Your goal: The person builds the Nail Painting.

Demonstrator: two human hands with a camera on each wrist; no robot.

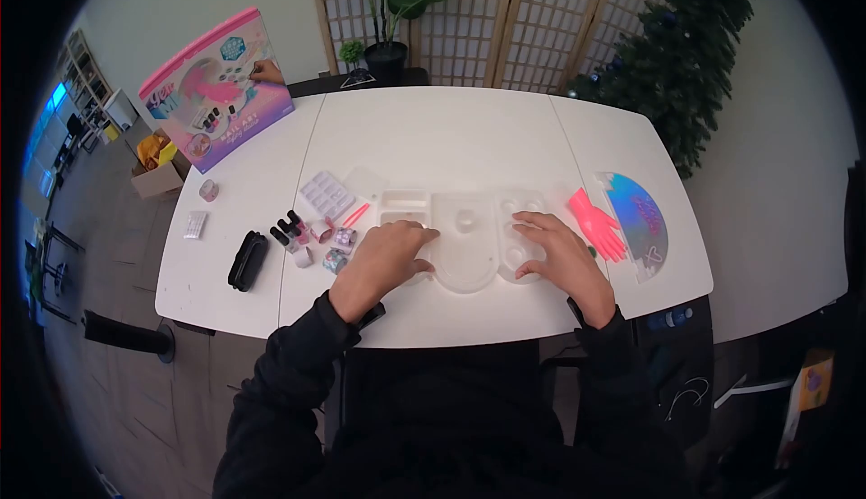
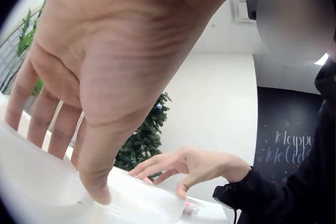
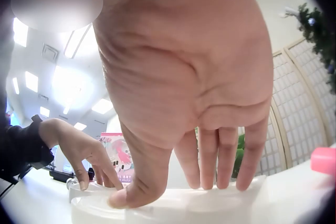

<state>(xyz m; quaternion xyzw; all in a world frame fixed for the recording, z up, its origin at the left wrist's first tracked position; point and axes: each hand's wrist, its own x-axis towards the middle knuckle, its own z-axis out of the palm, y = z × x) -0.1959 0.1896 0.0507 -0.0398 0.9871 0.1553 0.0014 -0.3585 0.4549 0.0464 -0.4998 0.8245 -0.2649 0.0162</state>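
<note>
A translucent plastic tray [image 1: 465,269] lies in front of the person, with rectangular compartments at its left, a rounded middle section and round wells at its right. The left hand [image 1: 390,260] reaches over the left part, fingers extended and thumb apart; in the left wrist view its fingertips meet the tray [image 2: 37,182]. Over the wells is the right hand [image 1: 564,260], its long fingers straight and spread from the thumb. The right wrist view shows the right fingertips and thumb [image 3: 139,192] at the tray's rim. Each hand covers part of the tray beneath it.
Left of the tray are nail polish bottles [image 1: 287,231], small jars [image 1: 345,236], pink sticks [image 1: 357,215], a white compartment palette [image 1: 327,194] and a black case [image 1: 246,261]. A nail art box [image 1: 216,93] stands behind. To the right lie a pink hand shape [image 1: 595,226] and a shiny half-round panel [image 1: 639,219].
</note>
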